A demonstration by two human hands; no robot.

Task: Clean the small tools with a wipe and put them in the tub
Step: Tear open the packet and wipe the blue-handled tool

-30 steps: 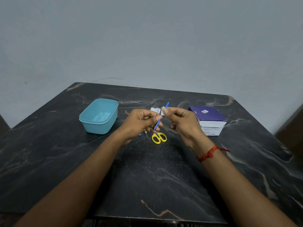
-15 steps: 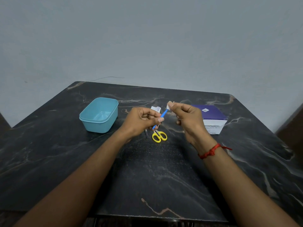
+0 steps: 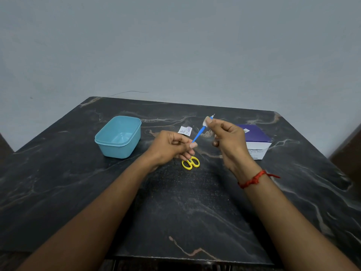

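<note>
My left hand (image 3: 172, 146) pinches the lower end of a thin blue-handled tool (image 3: 199, 133) that slants up to the right. My right hand (image 3: 229, 138) pinches a small white wipe (image 3: 206, 122) around the tool's upper end, just below its fine metal tip. Both hands hover above the dark marble table (image 3: 175, 202). Small yellow-handled scissors (image 3: 190, 162) lie on the table under my left hand, their blades hidden by it. The light blue tub (image 3: 119, 136) stands open and empty to the left.
A torn white wipe sachet (image 3: 185, 131) lies behind my hands. A purple and white box of swabs (image 3: 256, 142) sits at the right, partly behind my right hand. A grey wall rises behind the table.
My right hand has slid the wipe up along the blue tool towards its tip. Both hands have risen slightly.
</note>
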